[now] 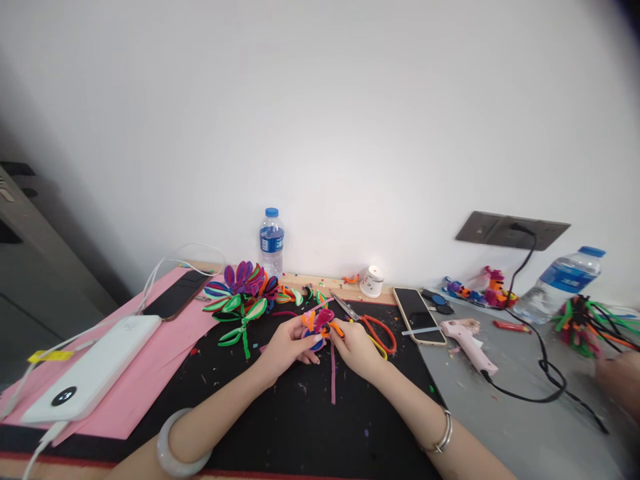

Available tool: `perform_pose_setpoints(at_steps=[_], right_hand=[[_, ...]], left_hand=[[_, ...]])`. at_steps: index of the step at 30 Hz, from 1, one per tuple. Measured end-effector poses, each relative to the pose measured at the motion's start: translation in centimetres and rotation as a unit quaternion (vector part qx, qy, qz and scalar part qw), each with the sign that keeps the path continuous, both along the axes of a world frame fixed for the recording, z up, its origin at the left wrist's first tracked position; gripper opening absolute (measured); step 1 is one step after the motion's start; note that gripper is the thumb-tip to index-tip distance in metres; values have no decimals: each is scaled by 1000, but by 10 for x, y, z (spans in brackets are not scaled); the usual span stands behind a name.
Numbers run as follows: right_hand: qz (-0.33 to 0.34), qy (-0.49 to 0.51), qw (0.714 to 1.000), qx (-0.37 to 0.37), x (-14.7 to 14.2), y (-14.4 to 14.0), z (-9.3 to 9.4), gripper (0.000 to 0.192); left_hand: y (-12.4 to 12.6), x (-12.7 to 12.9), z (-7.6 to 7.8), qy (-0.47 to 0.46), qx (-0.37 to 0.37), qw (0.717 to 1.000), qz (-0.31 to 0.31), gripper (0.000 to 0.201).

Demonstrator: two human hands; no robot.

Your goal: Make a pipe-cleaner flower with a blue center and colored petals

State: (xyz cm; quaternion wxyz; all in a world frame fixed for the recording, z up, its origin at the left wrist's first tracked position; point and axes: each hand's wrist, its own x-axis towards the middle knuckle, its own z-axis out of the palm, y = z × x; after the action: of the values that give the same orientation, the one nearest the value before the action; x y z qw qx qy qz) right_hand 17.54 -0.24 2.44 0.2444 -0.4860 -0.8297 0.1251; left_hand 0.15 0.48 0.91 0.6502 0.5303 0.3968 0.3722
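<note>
Above the middle of the black mat [300, 433] I hold a small pipe-cleaner figure [320, 321] in orange, magenta and blue. My left hand [289, 343] closes on its left side, with the thumb across the front. From the right, the fingers of my right hand [356, 347] pinch an orange part of it. A purple pipe cleaner [333, 380] hangs or lies just below the figure; I cannot tell whether it is attached. Close behind my right hand lie orange-handled scissors [377, 330]. A multicoloured pipe-cleaner flower [245, 307] with green leaves lies left of my hands.
On the left, a white power bank [95, 373] and a dark phone [176, 293] rest on pink paper [145, 393]. To the right are another phone [420, 317], a pink glue gun [470, 343] with its black cord, and water bottles [560, 283]. Another person's hand [620, 373] shows at the right edge.
</note>
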Motion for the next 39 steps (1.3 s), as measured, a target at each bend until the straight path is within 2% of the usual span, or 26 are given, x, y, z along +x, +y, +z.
perform_pose_setpoints(at_steps=[5, 11, 21, 25, 39], right_hand=[[-17, -45, 999, -1, -1, -1, 0, 15], [-29, -52, 998, 0, -2, -1, 0, 16], [-24, 71, 997, -17, -1, -2, 0, 23], [-25, 91, 995, -15, 0, -1, 2, 26], [-31, 39, 999, -10, 2, 1, 3, 26]], left_hand=[[0, 1, 1, -9, -3, 1000, 1, 44], [0, 1, 1, -12, -1, 1000, 7, 44], [0, 1, 1, -11, 8, 1000, 14, 44], [-1, 1, 2, -16, 5, 1000, 9, 43], [-1, 1, 4, -6, -4, 1000, 16, 47]])
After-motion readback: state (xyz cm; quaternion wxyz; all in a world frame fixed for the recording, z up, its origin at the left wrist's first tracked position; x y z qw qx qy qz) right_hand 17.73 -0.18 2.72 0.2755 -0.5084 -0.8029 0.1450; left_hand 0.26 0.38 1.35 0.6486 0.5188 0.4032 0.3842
